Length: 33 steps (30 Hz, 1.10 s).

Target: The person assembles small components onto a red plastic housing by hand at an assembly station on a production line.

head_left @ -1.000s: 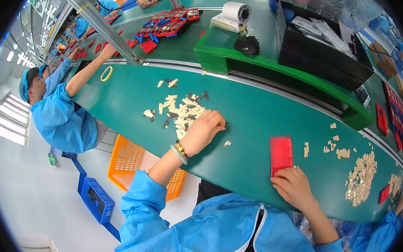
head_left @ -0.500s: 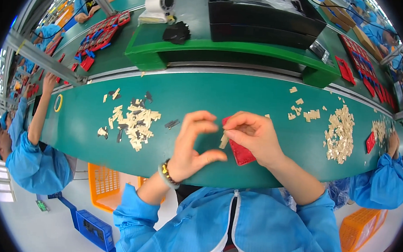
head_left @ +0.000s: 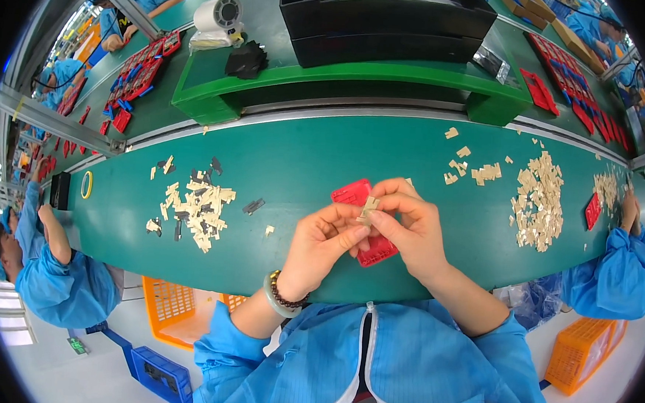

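Observation:
A small cream-coloured flat piece (head_left: 369, 206) is pinched between the thumb and fingers of my right hand (head_left: 415, 226). My left hand (head_left: 320, 247) is closed too, its fingertips meeting at the lower end of the same piece. Beneath both hands lies a red plastic case (head_left: 350, 191) on the green table; its middle is hidden by my fingers. To the left is a loose heap of cream and dark grey pieces (head_left: 202, 212). A single cream piece (head_left: 269, 230) and a dark grey piece (head_left: 253, 206) lie between that heap and my left hand.
On the right spreads a larger heap of cream pieces (head_left: 538, 203). A green raised shelf (head_left: 360, 73) crosses the far side, carrying a black box (head_left: 384, 39) and a white roll (head_left: 217, 14). A yellow tape ring (head_left: 87, 185) lies far left. Co-workers sit at both sides.
My left hand has closed from a wide spread and come over to the piece in my right hand. One cream piece now shows left of my hands. The left co-worker's raised arm has lowered.

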Available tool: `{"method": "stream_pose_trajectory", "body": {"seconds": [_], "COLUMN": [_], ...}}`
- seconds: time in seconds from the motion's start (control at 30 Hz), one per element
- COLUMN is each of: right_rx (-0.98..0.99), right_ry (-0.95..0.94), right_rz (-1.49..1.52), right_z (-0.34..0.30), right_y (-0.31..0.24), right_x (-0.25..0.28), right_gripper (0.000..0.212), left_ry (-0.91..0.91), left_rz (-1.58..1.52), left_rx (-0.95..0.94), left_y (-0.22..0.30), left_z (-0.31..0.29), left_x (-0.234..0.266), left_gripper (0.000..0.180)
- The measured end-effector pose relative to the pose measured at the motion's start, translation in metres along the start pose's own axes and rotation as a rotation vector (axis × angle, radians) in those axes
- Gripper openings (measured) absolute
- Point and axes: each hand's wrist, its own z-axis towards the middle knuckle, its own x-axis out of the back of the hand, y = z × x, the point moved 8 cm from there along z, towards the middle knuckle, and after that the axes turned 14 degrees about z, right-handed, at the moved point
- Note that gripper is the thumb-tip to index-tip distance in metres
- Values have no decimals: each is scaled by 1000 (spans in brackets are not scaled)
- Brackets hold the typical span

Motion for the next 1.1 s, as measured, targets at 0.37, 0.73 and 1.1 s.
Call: {"method": "stream_pose_trajectory", "body": {"seconds": [0.37,0.73,1.1], "right_rx": [498,332,218], "right_ry": [-214,-264,16], "right_rz": [-684,-590,-955], "right_z": [-14,-15,-10], "right_y": [-47,-42,-23], "right_x": [-14,-13,76], "right_gripper": [28,18,19], "left_ry": [13,56,-127], "left_rz": [541,955,1006], "left_rx": [-298,-538,-878], "left_y": [26,53,55], "left_z": [-5,-9,-20], "left_x": [2,-9,-32], "left_gripper": [7,8,22]}}
